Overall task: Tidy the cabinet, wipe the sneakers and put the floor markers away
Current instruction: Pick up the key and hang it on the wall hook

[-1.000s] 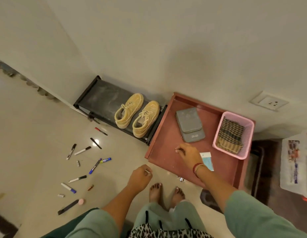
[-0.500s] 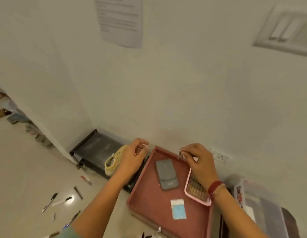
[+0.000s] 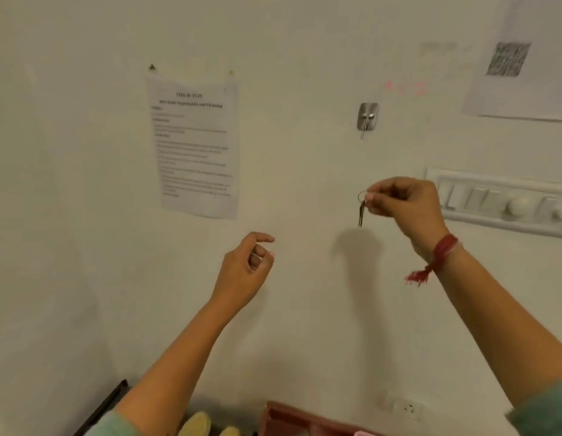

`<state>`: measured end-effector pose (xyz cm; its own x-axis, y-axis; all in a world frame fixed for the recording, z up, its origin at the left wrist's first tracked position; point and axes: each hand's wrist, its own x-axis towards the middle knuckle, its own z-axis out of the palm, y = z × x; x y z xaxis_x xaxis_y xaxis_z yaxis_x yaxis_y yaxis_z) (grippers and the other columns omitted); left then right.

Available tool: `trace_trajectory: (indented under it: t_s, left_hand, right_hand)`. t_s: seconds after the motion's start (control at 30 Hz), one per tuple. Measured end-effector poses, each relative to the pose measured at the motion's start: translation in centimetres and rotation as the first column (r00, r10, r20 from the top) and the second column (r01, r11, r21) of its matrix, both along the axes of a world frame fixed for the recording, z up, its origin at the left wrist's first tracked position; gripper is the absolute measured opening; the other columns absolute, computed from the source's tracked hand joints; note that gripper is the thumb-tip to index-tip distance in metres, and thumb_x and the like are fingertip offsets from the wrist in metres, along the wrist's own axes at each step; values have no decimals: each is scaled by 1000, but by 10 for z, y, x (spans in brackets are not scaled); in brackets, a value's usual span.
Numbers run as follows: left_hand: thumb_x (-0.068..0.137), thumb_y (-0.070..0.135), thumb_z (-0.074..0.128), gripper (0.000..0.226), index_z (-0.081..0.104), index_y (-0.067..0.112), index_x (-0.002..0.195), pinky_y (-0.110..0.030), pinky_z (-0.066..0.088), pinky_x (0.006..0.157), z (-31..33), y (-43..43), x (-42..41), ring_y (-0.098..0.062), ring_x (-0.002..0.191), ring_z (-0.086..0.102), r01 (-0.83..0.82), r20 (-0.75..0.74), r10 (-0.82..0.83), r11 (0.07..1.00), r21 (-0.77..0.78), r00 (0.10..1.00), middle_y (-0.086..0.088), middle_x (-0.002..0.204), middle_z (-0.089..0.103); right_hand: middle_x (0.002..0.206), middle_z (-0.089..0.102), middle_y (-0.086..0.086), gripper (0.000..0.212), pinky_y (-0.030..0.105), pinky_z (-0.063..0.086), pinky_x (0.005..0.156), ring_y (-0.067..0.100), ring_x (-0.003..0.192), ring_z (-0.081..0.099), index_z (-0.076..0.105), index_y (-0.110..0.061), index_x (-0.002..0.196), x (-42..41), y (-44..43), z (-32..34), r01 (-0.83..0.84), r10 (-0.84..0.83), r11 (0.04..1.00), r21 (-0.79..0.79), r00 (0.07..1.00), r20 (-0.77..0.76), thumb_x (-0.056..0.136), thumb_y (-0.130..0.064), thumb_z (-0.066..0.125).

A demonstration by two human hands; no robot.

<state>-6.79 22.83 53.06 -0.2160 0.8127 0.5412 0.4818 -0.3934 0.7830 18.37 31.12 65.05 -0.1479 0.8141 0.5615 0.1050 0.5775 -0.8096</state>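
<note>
My right hand (image 3: 402,204) is raised against the wall and pinches a key ring with keys (image 3: 362,209) hanging down from it. A metal wall hook (image 3: 367,116) is stuck to the wall above the keys, apart from them. Lower and to the left, my left hand (image 3: 245,272) is loosely curled with nothing visible in it. At the bottom edge show the toes of the yellow sneakers (image 3: 196,426), the rim of the red-brown cabinet top (image 3: 283,415) and the corner of the black shoe rack (image 3: 110,401). The floor markers are out of view.
A printed sheet (image 3: 194,146) is pinned to the wall at left. A switch panel (image 3: 506,202) sits right of my right hand, a sheet with a code pattern (image 3: 518,64) at top right, and a wall socket (image 3: 407,409) low on the wall.
The view has tilted up from the floor and cabinet to the wall. Both hands rose; my right hand lifted the keys from the cabinet top up toward the hook.
</note>
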Motion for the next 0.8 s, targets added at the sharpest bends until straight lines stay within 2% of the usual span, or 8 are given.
trace_trajectory:
  t_s: [0.13,0.27,0.37,0.5,0.57,0.63,0.73,0.8]
  left_hand:
    - [91,17,60,19,60,28,105,-15,42,62,39,38,-16,-5,66,54,47,-73,-39,992,121,997,10,72,60]
    - [90,20,60,28,52,31,115,-22,49,72,44,60,-22,-5,86,59,68,-196,-34,984,167,980,15,88,61]
    - [89,26,61,43,44,31,128,-29,51,75,44,75,-22,-4,91,56,59,-293,-7,984,167,956,15,102,55]
    - [87,30,62,62,32,32,141,-31,50,77,43,90,-16,-6,99,52,65,-363,4,982,179,932,12,117,48]
    - [83,33,64,74,26,28,147,-41,43,94,42,103,-13,-20,121,44,-44,-508,180,962,268,842,0,135,43]
    - [77,39,67,93,12,28,152,-58,21,111,48,119,-9,-32,143,18,-156,-677,378,917,366,631,-12,155,22]
    - [76,51,68,116,-18,27,150,-61,-4,112,67,142,-2,-34,145,-16,-226,-833,362,930,291,418,-14,159,-16]
    - [75,54,71,125,-28,25,145,-61,-4,112,73,154,1,-34,144,-22,-272,-860,315,938,217,401,-14,156,-27]
  right_hand:
    - [63,69,-6,10,22,54,69,10,65,65,69,-8,83,-10,35,53,81,-66,990,120,991,-120,80,2,67]
    - [65,68,-3,13,22,54,67,8,63,65,69,-10,79,-19,56,82,163,-140,974,155,979,-151,81,2,64]
    - [75,66,8,10,25,56,70,10,64,65,69,-7,81,-26,68,87,202,-189,970,135,977,-102,81,2,64]
    - [73,66,6,13,25,56,69,9,61,64,69,-8,78,-28,80,90,230,-226,964,133,973,-50,80,4,65]
    - [73,67,5,14,23,54,66,9,61,63,70,-10,77,-29,85,90,287,-291,948,141,957,11,79,3,65]
    - [74,68,4,14,22,52,65,10,63,63,71,-12,77,-29,89,88,335,-344,931,146,938,39,77,1,66]
    - [75,69,4,12,25,55,71,13,67,64,71,-13,78,-30,91,85,361,-371,919,162,928,37,77,-1,67]
    - [78,70,7,12,29,57,77,17,72,67,70,-15,77,-31,93,84,381,-392,908,176,919,32,76,-3,68]
